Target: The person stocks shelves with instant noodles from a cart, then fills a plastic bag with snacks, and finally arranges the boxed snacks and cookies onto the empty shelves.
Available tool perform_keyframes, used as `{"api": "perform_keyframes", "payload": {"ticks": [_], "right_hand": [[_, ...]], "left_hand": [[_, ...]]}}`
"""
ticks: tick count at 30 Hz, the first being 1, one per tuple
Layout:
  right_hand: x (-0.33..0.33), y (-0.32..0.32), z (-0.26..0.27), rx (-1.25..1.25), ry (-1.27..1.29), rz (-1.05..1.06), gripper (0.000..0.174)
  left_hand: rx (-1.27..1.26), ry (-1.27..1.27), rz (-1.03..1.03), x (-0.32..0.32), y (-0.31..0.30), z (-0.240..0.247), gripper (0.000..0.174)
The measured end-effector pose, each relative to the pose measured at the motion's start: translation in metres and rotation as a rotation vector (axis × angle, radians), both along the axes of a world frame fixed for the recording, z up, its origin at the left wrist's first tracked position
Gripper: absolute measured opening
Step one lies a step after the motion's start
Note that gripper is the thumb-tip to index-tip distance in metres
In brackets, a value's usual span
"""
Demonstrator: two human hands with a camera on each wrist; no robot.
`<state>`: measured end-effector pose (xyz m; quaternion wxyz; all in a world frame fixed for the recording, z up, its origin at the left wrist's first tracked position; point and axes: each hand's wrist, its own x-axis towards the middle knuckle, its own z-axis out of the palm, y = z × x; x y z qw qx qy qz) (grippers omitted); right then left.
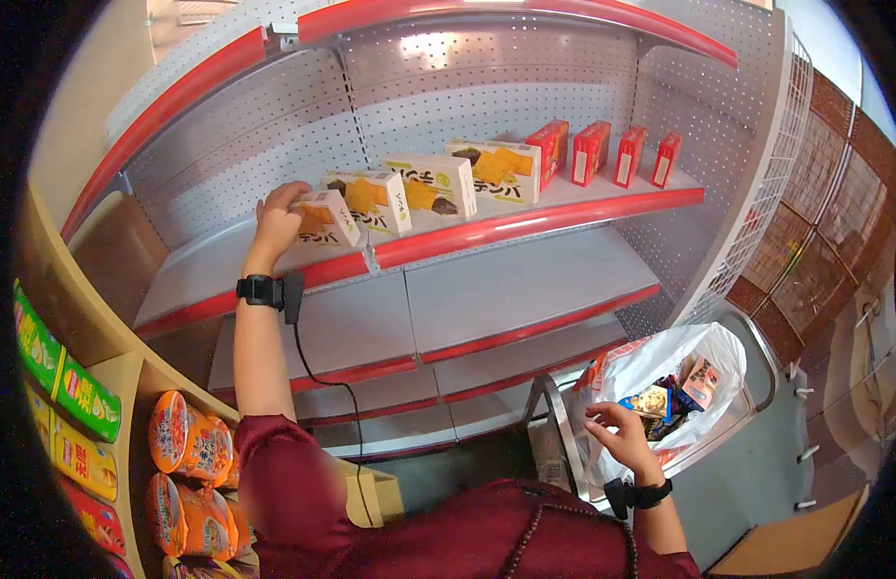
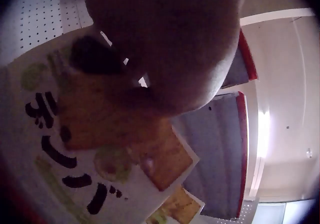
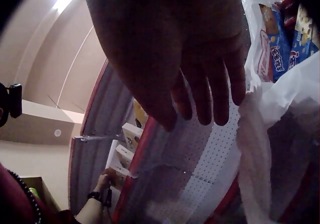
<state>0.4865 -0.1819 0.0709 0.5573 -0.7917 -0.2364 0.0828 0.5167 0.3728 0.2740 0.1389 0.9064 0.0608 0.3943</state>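
My left hand [image 1: 277, 224] grips the left end of a white snack box [image 1: 340, 214] at the left of the row on the upper shelf. In the left wrist view the box front [image 2: 30, 149] shows orange cracker pictures and black lettering, partly covered by the hand. My right hand [image 1: 620, 440] hangs over the near-left side of a white plastic bag [image 1: 723, 349], its fingers loose and holding nothing. Inside the bag lie several snack packs, among them a blue one [image 1: 649, 399] and a pink one [image 1: 701, 382].
Further white boxes [image 1: 424, 181] and several small red boxes [image 1: 591, 152] stand along the red-edged shelf [image 1: 554, 218]. The bag sits on a metal cart [image 1: 765, 362]. At lower left, a wooden shelf [image 1: 129, 386] holds orange noodle tubs [image 1: 182, 439]. A cable [image 1: 322, 381] trails from my left wrist.
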Motion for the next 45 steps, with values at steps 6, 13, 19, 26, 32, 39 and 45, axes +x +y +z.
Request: {"api": "perform_keyframes", "payload": {"ticks": [6,13,19,26,32,39,45], "right_hand": [[-0.002,-0.002,0.004,-0.018,0.026,-0.038,0.022],[-0.001,-0.004,-0.003,-0.017,0.003,-0.037,0.022],[-0.002,-0.001,0.001,-0.025,-0.001,-0.023,0.022],[-0.003,-0.003,-0.003,0.02,-0.003,-0.03,0.027],[-0.003,-0.004,-0.006,0.007,0.021,-0.042,0.028],[-0.004,-0.003,-0.007,-0.004,-0.017,-0.043,0.027],[-0.006,-0.005,-0.001,-0.014,0.044,-0.043,0.027]], "left_hand": [[-0.139,-0.012,-0.124,0.008,0.012,-0.003,0.031],[-0.24,0.022,-0.189,0.006,0.02,-0.006,0.034],[-0.12,-0.025,-0.18,0.015,0.023,-0.01,0.035],[-0.101,-0.044,-0.302,0.022,0.032,-0.011,0.037],[-0.152,-0.01,-0.349,0.023,0.031,-0.007,0.038],[-0.108,-0.025,-0.158,0.025,0.036,-0.015,0.046],[-0.086,-0.043,-0.174,0.02,0.027,-0.02,0.056]]}}
